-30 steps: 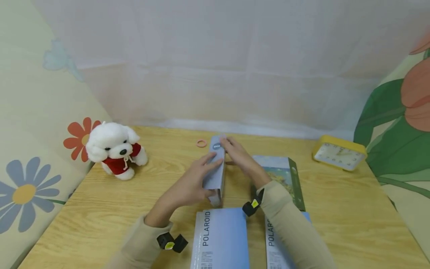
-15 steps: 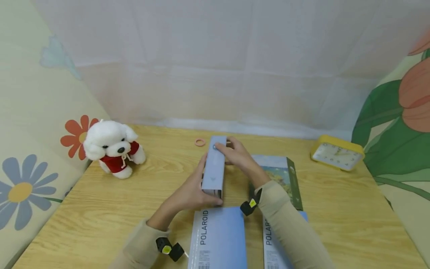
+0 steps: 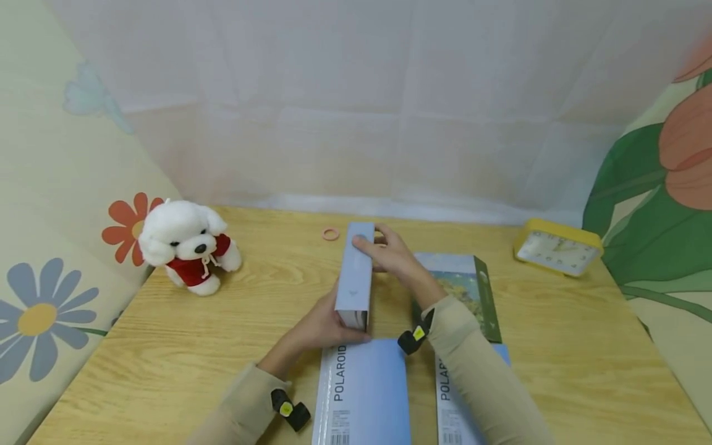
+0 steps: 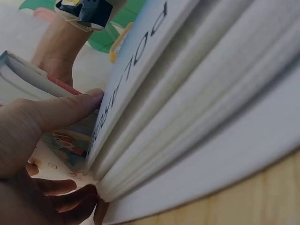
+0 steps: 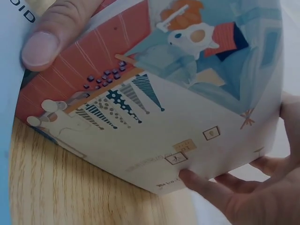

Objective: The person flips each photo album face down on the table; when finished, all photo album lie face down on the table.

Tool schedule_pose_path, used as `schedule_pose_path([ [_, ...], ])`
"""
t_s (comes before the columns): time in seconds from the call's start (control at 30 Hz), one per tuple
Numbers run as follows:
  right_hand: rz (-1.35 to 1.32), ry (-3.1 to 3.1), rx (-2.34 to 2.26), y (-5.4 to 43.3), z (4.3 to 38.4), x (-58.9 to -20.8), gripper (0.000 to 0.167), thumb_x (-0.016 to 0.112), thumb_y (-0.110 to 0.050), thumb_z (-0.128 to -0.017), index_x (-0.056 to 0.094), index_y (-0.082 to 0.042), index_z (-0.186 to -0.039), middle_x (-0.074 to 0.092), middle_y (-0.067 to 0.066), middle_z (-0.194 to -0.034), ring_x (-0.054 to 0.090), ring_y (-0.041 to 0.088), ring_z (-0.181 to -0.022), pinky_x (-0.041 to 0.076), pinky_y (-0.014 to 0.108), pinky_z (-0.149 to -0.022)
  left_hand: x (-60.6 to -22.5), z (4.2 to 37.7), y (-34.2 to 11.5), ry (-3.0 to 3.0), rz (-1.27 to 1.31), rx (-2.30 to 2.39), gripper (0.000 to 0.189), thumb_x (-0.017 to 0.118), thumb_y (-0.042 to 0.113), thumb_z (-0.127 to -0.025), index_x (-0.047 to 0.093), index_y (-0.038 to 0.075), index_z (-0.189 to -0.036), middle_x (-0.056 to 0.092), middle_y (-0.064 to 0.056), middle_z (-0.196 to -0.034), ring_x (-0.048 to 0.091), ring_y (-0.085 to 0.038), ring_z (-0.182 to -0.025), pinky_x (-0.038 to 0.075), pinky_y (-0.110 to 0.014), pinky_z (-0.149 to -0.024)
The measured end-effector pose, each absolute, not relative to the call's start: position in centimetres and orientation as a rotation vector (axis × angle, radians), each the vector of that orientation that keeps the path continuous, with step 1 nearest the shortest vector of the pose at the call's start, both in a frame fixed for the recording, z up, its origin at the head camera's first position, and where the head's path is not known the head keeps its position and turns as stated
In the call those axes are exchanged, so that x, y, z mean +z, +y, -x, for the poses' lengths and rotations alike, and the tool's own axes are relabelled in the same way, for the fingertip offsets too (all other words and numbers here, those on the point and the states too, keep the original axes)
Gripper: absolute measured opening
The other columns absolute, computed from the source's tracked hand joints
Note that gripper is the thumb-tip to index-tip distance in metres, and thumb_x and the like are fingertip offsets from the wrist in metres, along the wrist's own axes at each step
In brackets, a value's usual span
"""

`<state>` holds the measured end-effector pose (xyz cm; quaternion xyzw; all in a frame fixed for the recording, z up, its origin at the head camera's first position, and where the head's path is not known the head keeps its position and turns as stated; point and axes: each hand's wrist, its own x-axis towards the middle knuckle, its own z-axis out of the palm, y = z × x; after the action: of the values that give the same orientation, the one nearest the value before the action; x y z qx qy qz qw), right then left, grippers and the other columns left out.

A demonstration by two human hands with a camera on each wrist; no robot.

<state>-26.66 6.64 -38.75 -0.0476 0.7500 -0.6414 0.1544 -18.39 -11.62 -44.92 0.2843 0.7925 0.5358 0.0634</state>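
Note:
A thick album (image 3: 355,272) with a pale blue-grey spine stands on edge in the middle of the table, spine up. White pages show at its near end. In the right wrist view its illustrated cover (image 5: 201,126) has a red stripe and drawn bunting. My left hand (image 3: 317,324) holds the near end low down, thumb (image 4: 70,110) across it and fingers along the left side. At the far end my right hand (image 3: 392,253) grips, its thumb on top of the spine and fingers (image 5: 206,190) against the right cover.
Just nearer lies a blue album (image 3: 372,395) marked POLAROID, with a second POLAROID album (image 3: 445,417) partly under the right sleeve. A green-edged picture book (image 3: 461,287) lies to the right. Farther out are a yellow clock (image 3: 558,248), a plush dog (image 3: 189,247) and a pink ring (image 3: 330,234).
My left hand has slid from the top of the spine down to the album's near end. My right thumb has come to lie on the spine. The album stays in nearly the same place.

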Motion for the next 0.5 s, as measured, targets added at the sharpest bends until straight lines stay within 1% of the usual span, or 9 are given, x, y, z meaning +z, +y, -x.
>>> schedule_pose_path([
  [0.07,0.159,2.116,-1.867,6.8,26.7,-38.7,0.061,0.067,-0.035,-0.095,0.043,-0.015,-0.148,0.049,0.02,-0.139,0.06,0.031,-0.113,0.057,0.04,-0.084,-44.7,18.5,-11.6,2.427,-0.818,1.606,0.128,0.095,0.01,-0.064,0.011,0.028,-0.16,0.049,-0.008,-0.143,0.056,-0.026,-0.118,0.043,-0.048,-0.101],
  [0.1,0.167,2.097,-1.884,7.0,26.8,-38.7,0.06,0.067,-0.033,-0.096,0.044,-0.014,-0.148,0.05,0.02,-0.139,0.06,0.031,-0.112,0.057,0.04,-0.085,-44.6,18.6,-11.6,2.457,-0.786,1.588,0.129,0.095,0.011,-0.063,0.011,0.027,-0.16,0.047,-0.008,-0.145,0.054,-0.029,-0.122,0.042,-0.051,-0.103],
  [0.17,0.177,2.082,-1.903,7.2,26.9,-38.6,0.057,0.064,-0.03,-0.098,0.043,-0.013,-0.148,0.051,0.02,-0.138,0.061,0.031,-0.111,0.056,0.04,-0.085,-44.3,18.7,-11.7,2.528,-0.698,1.529,0.13,0.096,0.015,-0.062,0.012,0.022,-0.161,0.041,-0.012,-0.151,0.048,-0.037,-0.129,0.037,-0.057,-0.106],
  [0.23,0.177,2.083,-1.913,7.4,26.9,-38.5,0.054,0.06,-0.027,-0.101,0.041,-0.01,-0.149,0.052,0.021,-0.136,0.061,0.034,-0.112,0.055,0.042,-0.088,-44.0,18.8,-11.8,2.594,-0.605,1.452,0.129,0.096,0.017,-0.062,0.014,0.018,-0.161,0.037,-0.015,-0.155,0.044,-0.041,-0.133,0.035,-0.059,-0.107],
  [0.3,0.153,2.151,-1.882,7.6,26.8,-38.5,0.062,0.059,-0.025,-0.101,0.032,-0.009,-0.154,0.049,0.023,-0.141,0.058,0.036,-0.118,0.051,0.045,-0.095,-43.9,18.9,-12.0,2.646,-0.569,1.379,0.125,0.096,0.018,-0.062,0.019,0.011,-0.159,0.035,-0.019,-0.155,0.04,-0.042,-0.136,0.031,-0.059,-0.11],
  [0.37,0.114,2.243,-1.81,7.6,26.6,-38.6,0.072,0.06,-0.023,-0.1,0.02,-0.011,-0.159,0.04,0.024,-0.15,0.049,0.037,-0.129,0.041,0.048,-0.106,-43.9,19.0,-12.1,2.688,-0.572,1.316,0.118,0.095,0.017,-0.063,0.025,0.007,-0.157,0.035,-0.021,-0.155,0.038,-0.041,-0.137,0.03,-0.058,-0.111],
  [0.43,0.068,2.364,-1.689,7.7,26.4,-38.9,0.084,0.064,-0.025,-0.097,0.01,-0.013,-0.161,0.03,0.023,-0.157,0.037,0.038,-0.139,0.031,0.05,-0.113,-43.9,19.1,-12.4,2.737,-0.593,1.234,0.11,0.094,0.016,-0.064,0.032,0.004,-0.154,0.034,-0.023,-0.154,0.036,-0.042,-0.138,0.028,-0.057,-0.112],
  [0.47,0.042,2.422,-1.617,7.8,26.2,-39.1,0.09,0.066,-0.026,-0.094,0.007,-0.013,-0.161,0.026,0.022,-0.159,0.032,0.038,-0.142,0.026,0.05,-0.115,-44.0,19.1,-12.5,2.762,-0.603,1.185,0.106,0.093,0.016,-0.065,0.035,0.002,-0.152,0.034,-0.026,-0.154,0.036,-0.044,-0.138,0.028,-0.058,-0.111],
  [0.5,0.028,2.466,-1.548,7.9,26.1,-39.4,0.093,0.069,-0.027,-0.092,0.008,-0.013,-0.161,0.023,0.021,-0.16,0.028,0.038,-0.143,0.024,0.051,-0.116,-44.1,19.1,-12.6,2.789,-0.613,1.132,0.102,0.093,0.017,-0.066,0.038,0.001,-0.151,0.034,-0.028,-0.153,0.036,-0.046,-0.137,0.029,-0.06,-0.111],
])
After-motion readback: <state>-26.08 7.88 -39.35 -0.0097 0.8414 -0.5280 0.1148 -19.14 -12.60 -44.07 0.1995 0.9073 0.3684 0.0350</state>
